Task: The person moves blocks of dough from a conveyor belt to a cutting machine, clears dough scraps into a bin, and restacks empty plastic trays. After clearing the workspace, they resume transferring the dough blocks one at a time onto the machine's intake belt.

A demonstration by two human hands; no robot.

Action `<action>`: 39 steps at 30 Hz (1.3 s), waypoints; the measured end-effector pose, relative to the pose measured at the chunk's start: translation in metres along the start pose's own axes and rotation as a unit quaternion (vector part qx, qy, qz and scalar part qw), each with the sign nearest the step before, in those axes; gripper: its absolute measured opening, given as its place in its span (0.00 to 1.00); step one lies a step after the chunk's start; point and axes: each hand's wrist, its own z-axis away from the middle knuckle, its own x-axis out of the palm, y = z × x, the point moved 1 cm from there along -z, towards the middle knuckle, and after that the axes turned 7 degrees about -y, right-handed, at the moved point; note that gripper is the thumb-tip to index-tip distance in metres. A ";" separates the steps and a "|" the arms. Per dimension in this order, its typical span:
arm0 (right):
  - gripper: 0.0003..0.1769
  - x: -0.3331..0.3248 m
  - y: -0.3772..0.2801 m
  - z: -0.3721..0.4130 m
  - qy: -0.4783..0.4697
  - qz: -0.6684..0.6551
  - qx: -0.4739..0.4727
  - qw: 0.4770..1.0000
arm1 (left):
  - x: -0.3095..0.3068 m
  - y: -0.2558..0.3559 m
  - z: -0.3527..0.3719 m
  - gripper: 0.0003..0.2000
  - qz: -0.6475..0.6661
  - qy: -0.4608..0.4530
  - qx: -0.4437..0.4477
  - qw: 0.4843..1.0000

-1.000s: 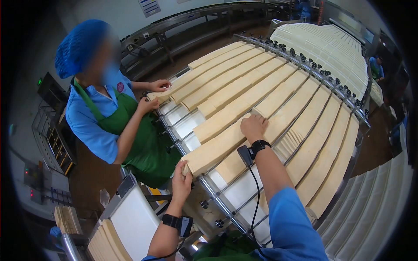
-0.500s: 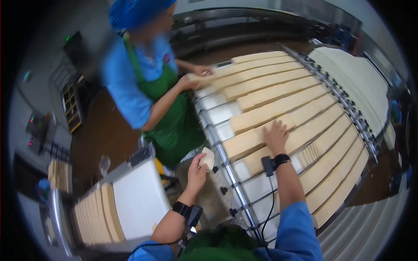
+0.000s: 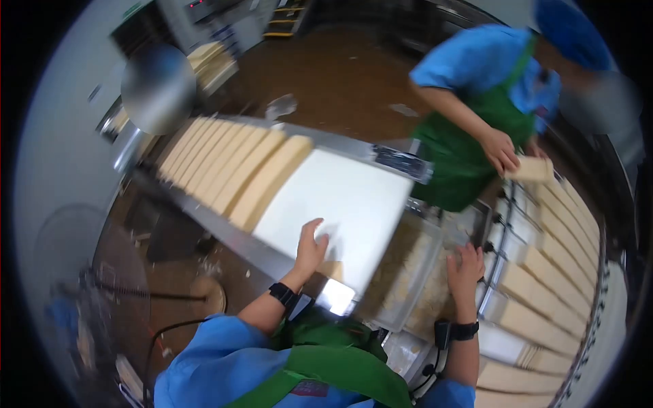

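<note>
My left hand [image 3: 311,250] is over the near edge of a white belt-like surface [image 3: 347,197], thumb and fingers apart, with nothing visible in it. Beside it, a small beige piece [image 3: 332,270] lies on that surface. Long pale beige blocks [image 3: 272,180], like dough or bread, line the surface's left part. My right hand [image 3: 466,272], its fingers spread and holding nothing, hovers near the rail of the slatted rack [image 3: 484,285]. More long beige blocks [image 3: 551,272] rest side by side on that rack.
A co-worker in a green apron [image 3: 469,149] stands across from me, one hand [image 3: 500,151] on a beige block [image 3: 530,168]. Crumb-strewn trays [image 3: 411,265] sit between the two surfaces. A round clear guard [image 3: 102,272], perhaps a fan, stands at the left.
My view has swung left toward the white surface. My left hand no longer shows the pale piece it held. My right hand has lifted off the blocks on the rack.
</note>
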 end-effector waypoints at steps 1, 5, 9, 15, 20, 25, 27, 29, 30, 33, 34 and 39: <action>0.19 0.014 -0.018 -0.002 -0.033 -0.016 -0.037 0.999 | -0.021 -0.015 0.002 0.24 -0.007 0.021 -0.016 1.000; 0.12 0.076 -0.092 -0.024 -0.087 -0.083 -0.133 0.984 | -0.100 -0.069 0.006 0.38 -0.233 0.136 -0.209 0.940; 0.16 0.126 -0.187 -0.042 -0.112 -0.089 -0.153 0.978 | -0.153 -0.108 -0.006 0.47 -0.236 0.067 -0.339 0.908; 0.35 0.206 -0.305 -0.091 -0.160 0.029 -0.119 0.979 | -0.165 -0.145 -0.032 0.48 -0.311 -0.051 -0.211 0.925; 0.42 0.235 -0.395 -0.154 -0.147 0.011 -0.066 0.987 | -0.169 -0.134 -0.037 0.49 -0.299 -0.105 -0.180 0.931; 0.42 0.247 -0.453 -0.202 -0.145 0.009 -0.048 0.988 | -0.174 -0.131 -0.037 0.50 -0.297 -0.109 -0.143 0.938; 0.41 0.257 -0.463 -0.211 -0.127 0.007 -0.034 0.991 | -0.173 -0.134 -0.037 0.50 -0.314 -0.119 -0.128 0.933; 0.41 0.246 -0.469 -0.211 -0.137 -0.024 -0.006 0.990 | -0.176 -0.133 -0.039 0.49 -0.309 -0.145 -0.129 0.931; 0.41 0.231 -0.470 -0.207 -0.173 -0.054 0.022 0.983 | -0.178 -0.132 -0.039 0.49 -0.308 -0.155 -0.125 0.930; 0.46 0.219 -0.435 -0.201 -0.137 -0.069 0.087 0.984 | -0.176 -0.133 -0.039 0.46 -0.254 -0.203 -0.124 0.938; 0.49 0.208 -0.418 -0.196 -0.149 -0.083 0.146 0.974 | -0.176 -0.128 -0.043 0.45 -0.235 -0.227 -0.117 0.938; 0.54 0.141 -0.306 -0.156 -0.079 -0.100 0.282 0.951 | -0.144 -0.078 -0.042 0.49 -0.091 -0.417 -0.061 0.902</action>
